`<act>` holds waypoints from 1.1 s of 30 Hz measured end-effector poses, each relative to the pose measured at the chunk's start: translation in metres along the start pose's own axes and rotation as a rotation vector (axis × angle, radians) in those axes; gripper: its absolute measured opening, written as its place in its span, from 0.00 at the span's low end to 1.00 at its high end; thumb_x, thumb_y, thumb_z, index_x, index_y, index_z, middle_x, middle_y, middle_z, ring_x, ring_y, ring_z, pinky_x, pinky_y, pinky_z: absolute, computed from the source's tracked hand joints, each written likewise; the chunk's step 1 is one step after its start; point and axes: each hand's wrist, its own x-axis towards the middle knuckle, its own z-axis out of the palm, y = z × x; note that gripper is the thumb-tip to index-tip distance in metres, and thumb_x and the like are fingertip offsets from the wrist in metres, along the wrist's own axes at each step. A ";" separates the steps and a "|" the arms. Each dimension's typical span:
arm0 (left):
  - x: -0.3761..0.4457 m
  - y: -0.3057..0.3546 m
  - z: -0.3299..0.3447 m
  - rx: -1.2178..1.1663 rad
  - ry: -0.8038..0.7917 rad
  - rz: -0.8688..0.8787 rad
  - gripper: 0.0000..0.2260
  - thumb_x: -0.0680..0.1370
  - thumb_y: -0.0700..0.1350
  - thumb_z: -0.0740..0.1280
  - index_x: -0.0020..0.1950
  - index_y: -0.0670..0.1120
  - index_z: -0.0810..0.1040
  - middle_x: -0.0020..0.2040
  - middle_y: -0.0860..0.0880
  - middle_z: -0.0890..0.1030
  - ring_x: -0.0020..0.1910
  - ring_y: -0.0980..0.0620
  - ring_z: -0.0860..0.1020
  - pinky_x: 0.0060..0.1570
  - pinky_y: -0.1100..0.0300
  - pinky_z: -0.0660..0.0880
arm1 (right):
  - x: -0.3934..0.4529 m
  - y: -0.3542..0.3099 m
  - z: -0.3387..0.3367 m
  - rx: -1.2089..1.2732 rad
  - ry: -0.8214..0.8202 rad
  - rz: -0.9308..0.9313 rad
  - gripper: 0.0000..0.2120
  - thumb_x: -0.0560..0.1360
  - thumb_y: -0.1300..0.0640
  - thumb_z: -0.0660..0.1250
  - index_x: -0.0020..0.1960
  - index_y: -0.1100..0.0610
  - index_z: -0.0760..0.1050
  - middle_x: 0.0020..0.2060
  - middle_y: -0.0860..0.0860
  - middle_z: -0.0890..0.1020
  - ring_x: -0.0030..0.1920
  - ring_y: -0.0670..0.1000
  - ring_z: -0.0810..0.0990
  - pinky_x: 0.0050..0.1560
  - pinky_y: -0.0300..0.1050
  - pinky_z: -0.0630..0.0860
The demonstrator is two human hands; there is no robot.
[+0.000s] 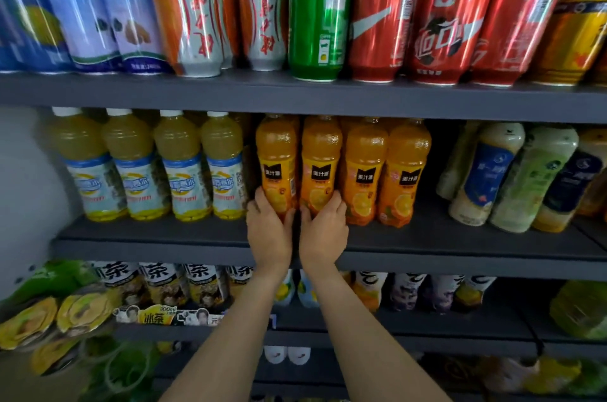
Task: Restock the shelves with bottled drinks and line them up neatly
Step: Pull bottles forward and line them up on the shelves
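Hands at middle shelf [197, 239] front. Left hand [268, 230] wraps the base of the leftmost orange juice bottle [277, 165]; right hand [323, 230] wraps its neighbour [320, 168]. Judged full, heavy, rigid, smooth plastic; low grip suits sliding. Lemon drink bottles [184, 171] crowd left; two more orange bottles [386, 171] touch right. Open ledge lies before the grip.
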 end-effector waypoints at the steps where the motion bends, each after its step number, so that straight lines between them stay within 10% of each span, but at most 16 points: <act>1: 0.000 -0.001 0.000 0.000 -0.006 0.010 0.29 0.75 0.46 0.67 0.72 0.40 0.59 0.62 0.38 0.70 0.61 0.40 0.70 0.54 0.49 0.70 | 0.000 -0.001 0.001 -0.005 0.018 0.015 0.30 0.75 0.49 0.65 0.71 0.60 0.59 0.63 0.56 0.70 0.61 0.57 0.74 0.57 0.50 0.73; 20: 0.002 -0.008 -0.003 0.025 -0.120 0.069 0.30 0.78 0.48 0.64 0.74 0.41 0.54 0.64 0.39 0.67 0.64 0.43 0.67 0.58 0.52 0.69 | -0.007 -0.001 0.003 -0.098 0.083 0.017 0.28 0.78 0.48 0.61 0.72 0.59 0.57 0.66 0.56 0.62 0.54 0.57 0.76 0.44 0.45 0.74; 27: 0.000 -0.007 -0.002 0.037 -0.113 0.085 0.32 0.77 0.46 0.65 0.75 0.39 0.52 0.68 0.36 0.64 0.67 0.39 0.64 0.64 0.49 0.65 | -0.012 0.005 -0.014 0.088 0.009 -0.084 0.26 0.77 0.57 0.63 0.71 0.62 0.59 0.67 0.57 0.65 0.63 0.58 0.71 0.52 0.46 0.72; 33: -0.043 0.006 -0.003 -0.045 0.053 0.312 0.23 0.72 0.35 0.66 0.66 0.38 0.67 0.65 0.37 0.67 0.63 0.38 0.67 0.59 0.45 0.67 | -0.026 0.046 -0.060 0.195 0.081 -0.126 0.19 0.76 0.61 0.64 0.65 0.63 0.64 0.60 0.57 0.68 0.52 0.59 0.76 0.46 0.46 0.73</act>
